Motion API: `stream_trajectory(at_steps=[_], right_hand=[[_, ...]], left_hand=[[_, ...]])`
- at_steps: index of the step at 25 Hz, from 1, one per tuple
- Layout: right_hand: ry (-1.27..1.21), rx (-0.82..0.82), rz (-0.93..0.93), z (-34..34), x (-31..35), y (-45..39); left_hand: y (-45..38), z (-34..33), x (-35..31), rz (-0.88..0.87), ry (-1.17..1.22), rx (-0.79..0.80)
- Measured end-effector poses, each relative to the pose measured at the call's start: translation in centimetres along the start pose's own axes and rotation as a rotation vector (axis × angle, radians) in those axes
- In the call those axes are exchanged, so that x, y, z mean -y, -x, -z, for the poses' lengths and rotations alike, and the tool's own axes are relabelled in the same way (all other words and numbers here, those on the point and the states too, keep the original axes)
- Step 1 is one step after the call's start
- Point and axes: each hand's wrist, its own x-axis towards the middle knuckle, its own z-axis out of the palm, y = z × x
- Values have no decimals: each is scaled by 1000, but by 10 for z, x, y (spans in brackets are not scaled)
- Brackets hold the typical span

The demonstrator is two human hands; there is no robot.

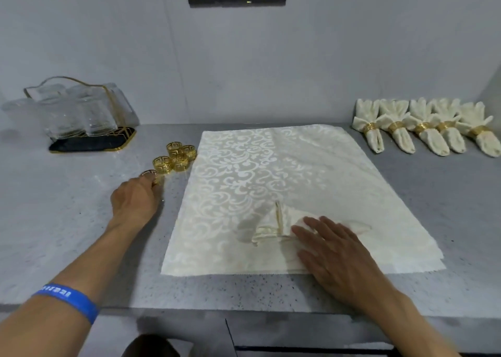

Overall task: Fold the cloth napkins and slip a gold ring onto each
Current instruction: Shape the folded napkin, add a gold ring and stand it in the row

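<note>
The left hand (135,202) is in the middle left of the frame, at the end of a long bare forearm that comes from the lower left corner. A blue wristband (67,301) sits on this forearm. The fingers are curled at their tips and pinch a gold ring (151,174). The right hand (336,259) is in the lower right part, palm down, fingers straight and slightly spread, pressing on a folded napkin (273,227).
</note>
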Motion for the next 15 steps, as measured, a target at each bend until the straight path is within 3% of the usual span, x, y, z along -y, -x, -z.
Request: stream_trajectory(at_steps=[2,4,6,8,12,13,15], right_hand=[[-3,5,5,1,-2,0],[-6,9,20,0,-5,0],[8,24,32,-1,-6,1],[7,44,40,1,-5,1],[-114,67,109,1,-10,5],[-188,-13,95,3,-10,7],[-316,-326,-7,6,-12,9]], left_hand=[[19,16,-15,-112,127,-166],[53,35,-58,-372,247,-266],[88,38,-115,-682,293,-265],[114,29,-169,-861,258,-222],[128,7,-211,-908,217,-98],[128,4,-210,-907,213,-83],[127,0,-208,-935,201,-85]])
